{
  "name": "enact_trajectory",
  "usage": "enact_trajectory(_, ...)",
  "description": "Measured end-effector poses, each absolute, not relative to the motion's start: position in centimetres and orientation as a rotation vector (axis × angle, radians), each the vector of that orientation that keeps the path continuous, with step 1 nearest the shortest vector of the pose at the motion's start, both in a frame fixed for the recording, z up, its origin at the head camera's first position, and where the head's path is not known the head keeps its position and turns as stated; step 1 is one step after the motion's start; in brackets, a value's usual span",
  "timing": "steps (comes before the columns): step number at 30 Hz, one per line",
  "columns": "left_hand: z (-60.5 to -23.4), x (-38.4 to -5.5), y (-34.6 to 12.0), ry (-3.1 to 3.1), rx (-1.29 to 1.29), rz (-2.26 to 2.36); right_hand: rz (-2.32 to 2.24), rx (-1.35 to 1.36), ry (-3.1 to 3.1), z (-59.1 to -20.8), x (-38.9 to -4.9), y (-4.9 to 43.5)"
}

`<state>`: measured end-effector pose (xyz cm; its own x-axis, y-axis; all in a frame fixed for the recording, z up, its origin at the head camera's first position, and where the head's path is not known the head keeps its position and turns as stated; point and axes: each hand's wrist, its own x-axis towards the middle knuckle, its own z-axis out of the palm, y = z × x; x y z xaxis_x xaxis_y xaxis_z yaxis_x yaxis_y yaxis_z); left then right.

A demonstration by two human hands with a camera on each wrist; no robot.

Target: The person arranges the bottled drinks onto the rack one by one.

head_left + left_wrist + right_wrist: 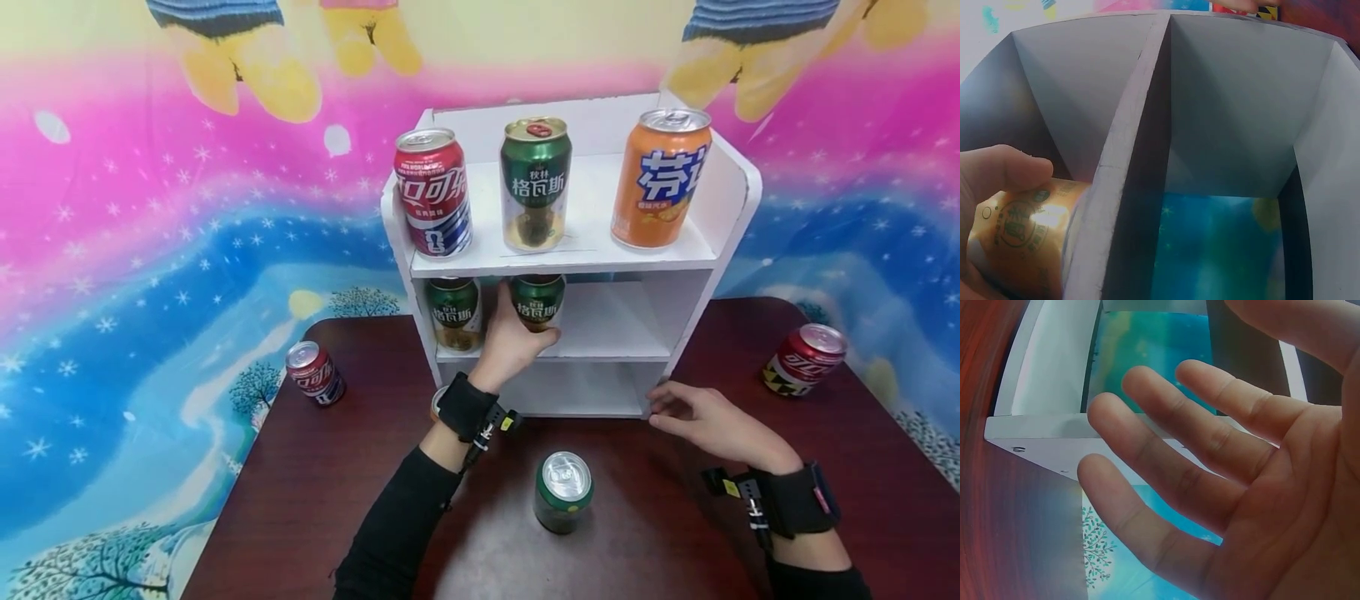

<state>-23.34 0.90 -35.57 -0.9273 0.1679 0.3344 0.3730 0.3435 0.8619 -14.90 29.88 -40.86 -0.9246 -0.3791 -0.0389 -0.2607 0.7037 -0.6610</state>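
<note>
Black sleeves (397,529), outstretched left hand (513,340), seemingly gripping green can (542,302)

Wearing Black, Wired on Both Sides

The person is wearing a black left sleeve (397,525) and a matching right sleeve (817,581). A wide black left wristband (463,407) is carrying a small black left camera (515,416) by its inner edge, where a yellow label (507,423) is showing beside a silvery fitting (488,428). A black right wristband (791,504) is bearing a similar right camera (717,480), and a red tag (821,500) is marking its outer edge.
</note>
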Motion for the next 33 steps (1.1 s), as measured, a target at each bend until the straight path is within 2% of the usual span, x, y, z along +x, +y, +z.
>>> enact_trajectory(33, -35.77, -23.65, 0.71, -2.423, -0.494, -1.517, -1.001, -0.530, 2.748, -40.72, -14.69, 30.05)
